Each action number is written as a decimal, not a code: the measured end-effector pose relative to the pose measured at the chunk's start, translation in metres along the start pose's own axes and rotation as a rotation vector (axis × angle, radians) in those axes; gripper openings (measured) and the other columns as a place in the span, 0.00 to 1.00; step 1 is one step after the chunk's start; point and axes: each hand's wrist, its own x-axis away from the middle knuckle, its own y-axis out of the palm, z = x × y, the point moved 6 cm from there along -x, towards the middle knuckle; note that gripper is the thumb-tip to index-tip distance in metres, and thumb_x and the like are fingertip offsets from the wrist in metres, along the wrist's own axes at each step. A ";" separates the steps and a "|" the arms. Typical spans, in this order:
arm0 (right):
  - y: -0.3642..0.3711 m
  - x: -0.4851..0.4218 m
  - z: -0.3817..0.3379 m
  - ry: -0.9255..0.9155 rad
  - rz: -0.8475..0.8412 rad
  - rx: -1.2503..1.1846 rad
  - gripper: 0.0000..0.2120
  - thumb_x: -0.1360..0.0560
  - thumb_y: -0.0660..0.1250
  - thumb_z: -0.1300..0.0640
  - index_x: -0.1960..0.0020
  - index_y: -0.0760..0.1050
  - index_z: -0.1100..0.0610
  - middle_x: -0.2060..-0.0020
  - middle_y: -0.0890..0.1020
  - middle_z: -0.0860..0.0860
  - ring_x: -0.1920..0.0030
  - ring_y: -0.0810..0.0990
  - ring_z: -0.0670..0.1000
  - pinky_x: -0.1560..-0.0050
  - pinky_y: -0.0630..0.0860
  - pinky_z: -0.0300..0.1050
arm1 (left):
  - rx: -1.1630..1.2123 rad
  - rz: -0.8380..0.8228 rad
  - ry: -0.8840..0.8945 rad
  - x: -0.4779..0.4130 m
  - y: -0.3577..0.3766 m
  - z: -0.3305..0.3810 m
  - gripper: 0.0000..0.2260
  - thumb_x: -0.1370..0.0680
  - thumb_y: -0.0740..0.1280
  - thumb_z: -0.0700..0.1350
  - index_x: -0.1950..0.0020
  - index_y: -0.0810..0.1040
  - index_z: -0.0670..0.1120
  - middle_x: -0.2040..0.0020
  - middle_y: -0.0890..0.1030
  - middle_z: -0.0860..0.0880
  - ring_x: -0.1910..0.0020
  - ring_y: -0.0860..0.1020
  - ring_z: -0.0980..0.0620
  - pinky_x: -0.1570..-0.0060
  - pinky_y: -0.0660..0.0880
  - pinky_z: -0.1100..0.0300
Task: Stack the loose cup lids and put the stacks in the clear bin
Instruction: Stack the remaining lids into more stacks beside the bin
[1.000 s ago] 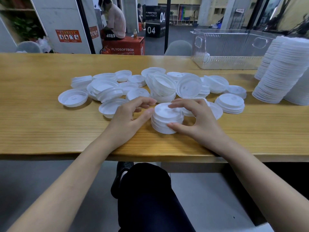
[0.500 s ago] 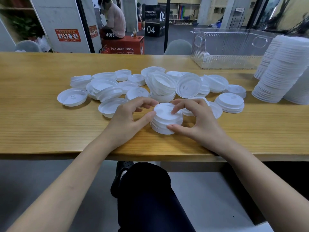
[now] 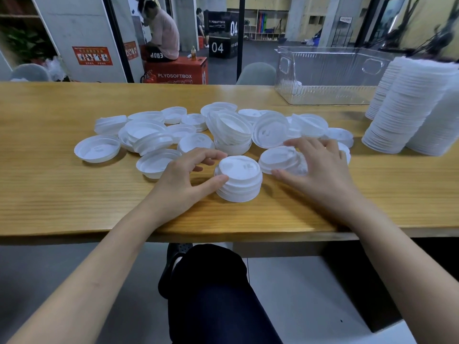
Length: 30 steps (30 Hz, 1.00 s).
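Observation:
A short stack of white cup lids (image 3: 239, 181) stands near the table's front edge. My left hand (image 3: 182, 181) curls round its left side, thumb against the rim and fingertips at its back edge. My right hand (image 3: 320, 167) is spread, slightly blurred, over a loose lid (image 3: 279, 157) just right of the stack, thumb by the lid's front edge. Several loose white lids (image 3: 228, 127) lie scattered behind both hands, some upside down. The clear bin (image 3: 325, 96) stands at the far right of the table.
Tall leaning stacks of white lids (image 3: 407, 110) stand at the right edge, in front of the bin. The wooden table (image 3: 49, 194) runs the full width. Behind a glass wall a person sits on a red box (image 3: 177, 70).
My right hand left the short stack and moved right, over a loose lid beside it. My left hand stays at the stack's left side.

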 end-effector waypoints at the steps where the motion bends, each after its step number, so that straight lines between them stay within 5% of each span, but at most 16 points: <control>1: 0.003 0.000 0.001 0.007 -0.002 0.021 0.30 0.31 0.66 0.34 0.33 0.72 0.45 0.34 0.75 0.45 0.33 0.64 0.56 0.35 0.60 0.54 | -0.001 -0.001 -0.005 0.000 0.000 0.000 0.15 0.27 0.70 0.55 0.41 0.78 0.58 0.43 0.78 0.65 0.40 0.75 0.61 0.42 0.71 0.66; 11: -0.004 0.001 0.001 -0.046 0.104 0.149 0.23 0.31 0.69 0.34 0.46 0.79 0.50 0.46 0.83 0.48 0.41 0.71 0.57 0.44 0.59 0.50 | -0.008 -0.025 -0.025 0.001 0.002 -0.001 0.15 0.27 0.69 0.54 0.40 0.78 0.56 0.42 0.79 0.61 0.40 0.76 0.59 0.41 0.71 0.63; 17: -0.015 0.006 -0.006 0.042 0.185 -0.224 0.21 0.31 0.70 0.36 0.46 0.79 0.48 0.51 0.79 0.39 0.43 0.72 0.51 0.40 0.70 0.58 | 0.063 -0.009 -0.039 0.000 0.001 -0.002 0.17 0.25 0.61 0.63 0.40 0.76 0.60 0.42 0.80 0.60 0.40 0.76 0.61 0.42 0.70 0.69; 23: 0.001 0.014 -0.038 -0.086 0.105 -0.417 0.23 0.35 0.67 0.31 0.48 0.79 0.45 0.51 0.80 0.34 0.47 0.72 0.47 0.44 0.73 0.50 | 0.182 0.022 -0.057 0.001 -0.001 -0.007 0.26 0.26 0.53 0.74 0.36 0.73 0.61 0.40 0.79 0.60 0.38 0.75 0.61 0.39 0.70 0.62; 30: 0.016 0.014 -0.053 -0.131 0.036 -0.395 0.26 0.37 0.67 0.31 0.46 0.80 0.46 0.56 0.74 0.26 0.46 0.71 0.43 0.42 0.72 0.57 | 0.157 0.009 -0.053 0.000 0.000 -0.006 0.21 0.23 0.53 0.68 0.38 0.74 0.61 0.41 0.80 0.61 0.37 0.75 0.62 0.39 0.70 0.65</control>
